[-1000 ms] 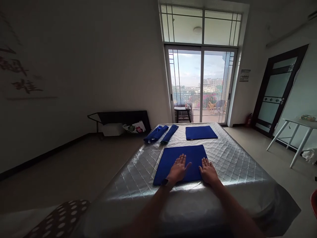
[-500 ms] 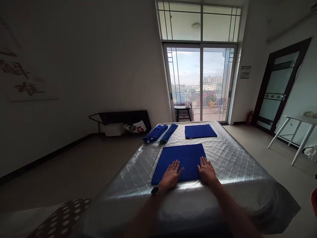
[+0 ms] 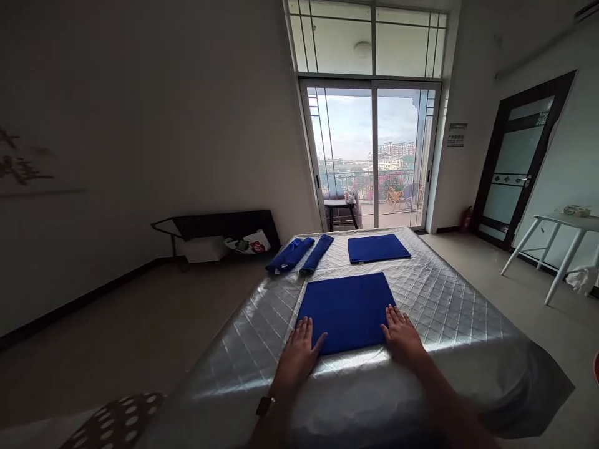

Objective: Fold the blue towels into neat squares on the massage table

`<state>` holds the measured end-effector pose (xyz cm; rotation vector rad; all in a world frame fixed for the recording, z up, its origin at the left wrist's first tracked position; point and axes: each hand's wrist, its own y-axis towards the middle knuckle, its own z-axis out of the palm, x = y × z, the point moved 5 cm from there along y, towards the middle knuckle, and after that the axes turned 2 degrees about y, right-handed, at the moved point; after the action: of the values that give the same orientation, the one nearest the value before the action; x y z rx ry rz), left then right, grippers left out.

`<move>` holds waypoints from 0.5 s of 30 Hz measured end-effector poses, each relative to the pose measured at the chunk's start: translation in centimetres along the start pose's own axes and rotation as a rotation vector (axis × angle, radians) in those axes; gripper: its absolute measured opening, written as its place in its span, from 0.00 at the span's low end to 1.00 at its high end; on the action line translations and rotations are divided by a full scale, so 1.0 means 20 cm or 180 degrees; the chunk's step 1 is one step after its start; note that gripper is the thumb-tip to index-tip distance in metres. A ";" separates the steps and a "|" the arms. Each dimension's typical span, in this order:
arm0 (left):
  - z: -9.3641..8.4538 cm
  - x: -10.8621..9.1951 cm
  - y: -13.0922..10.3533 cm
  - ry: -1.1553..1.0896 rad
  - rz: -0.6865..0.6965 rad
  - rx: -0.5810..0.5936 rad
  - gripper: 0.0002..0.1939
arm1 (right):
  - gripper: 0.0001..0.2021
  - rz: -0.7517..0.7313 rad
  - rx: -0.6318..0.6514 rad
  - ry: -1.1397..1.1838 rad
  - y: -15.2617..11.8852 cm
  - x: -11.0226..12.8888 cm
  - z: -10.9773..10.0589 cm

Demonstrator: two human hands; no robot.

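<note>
A flat blue cloth [image 3: 349,312] lies on the silver quilted table cover [image 3: 449,312]. My left hand [image 3: 298,352] rests over the cloth's near left corner, fingers extended and thumb apart. At the right edge of the same cloth, my right hand [image 3: 401,330] lies with its fingers stretched out. Neither hand grips anything. Farther back is a second flat blue cloth [image 3: 379,248]. To its left are a rolled blue cloth [image 3: 317,254] and a looser blue bundle [image 3: 290,255].
A dark bench [image 3: 224,224] holding a white box and a bag stands by the left wall. White stool [image 3: 566,219] at right, near a dark-framed door [image 3: 519,162]. Polka-dot fabric [image 3: 115,421] lies at the lower left.
My left hand has moved left and nearer to me, from the cloth's middle to its corner. My right hand has shifted slightly right and nearer. The view has turned a little to the right.
</note>
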<state>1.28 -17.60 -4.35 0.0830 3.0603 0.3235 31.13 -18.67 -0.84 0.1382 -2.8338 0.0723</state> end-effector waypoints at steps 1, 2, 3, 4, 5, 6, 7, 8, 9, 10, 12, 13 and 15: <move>0.00 0.00 0.00 -0.0013 0.0005 0.0006 0.44 | 0.32 -0.0003 0.0000 0.0026 -0.01 0.00 0.01; 0.00 0.01 0.00 -0.0023 0.0012 -0.0002 0.44 | 0.33 -0.0015 -0.0019 0.0046 -0.02 0.00 0.02; 0.00 0.01 0.00 -0.0029 0.0023 -0.0020 0.44 | 0.33 -0.0032 -0.0042 0.0056 -0.02 0.00 0.02; -0.01 0.01 0.00 -0.0027 0.0031 -0.0038 0.43 | 0.33 -0.0047 -0.0063 0.0057 -0.02 0.00 0.03; -0.01 0.01 0.00 -0.0021 0.0035 -0.0046 0.43 | 0.33 -0.0055 -0.0075 0.0053 -0.02 0.00 0.03; -0.01 0.01 0.00 -0.0013 0.0033 -0.0041 0.43 | 0.33 -0.0056 -0.0071 0.0049 -0.03 0.00 0.03; -0.01 0.01 0.00 -0.0003 0.0022 -0.0021 0.43 | 0.33 -0.0051 -0.0056 0.0048 -0.03 0.00 0.02; -0.02 0.01 0.00 0.0010 0.0011 0.0006 0.43 | 0.33 -0.0046 -0.0036 0.0050 -0.03 0.01 0.02; -0.02 0.01 0.00 0.0029 0.0006 0.0036 0.43 | 0.33 -0.0044 -0.0017 0.0057 -0.03 0.01 0.01; -0.03 0.01 0.00 0.0052 0.0011 0.0064 0.43 | 0.33 -0.0047 0.0002 0.0069 -0.04 0.02 0.00; -0.04 0.02 0.00 0.0099 0.0027 0.0131 0.44 | 0.33 -0.0053 0.0029 0.0105 -0.05 0.03 -0.02; -0.05 0.03 0.00 0.0114 0.0020 0.0178 0.44 | 0.33 -0.0051 0.0035 0.0128 -0.06 0.03 -0.03; -0.06 0.02 0.01 0.0090 -0.0012 0.0278 0.45 | 0.33 -0.0048 0.0044 0.0181 -0.06 0.04 -0.04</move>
<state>0.85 -17.66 -3.16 0.0777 3.1016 0.1924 30.64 -19.96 0.17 0.1581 -2.7758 0.0910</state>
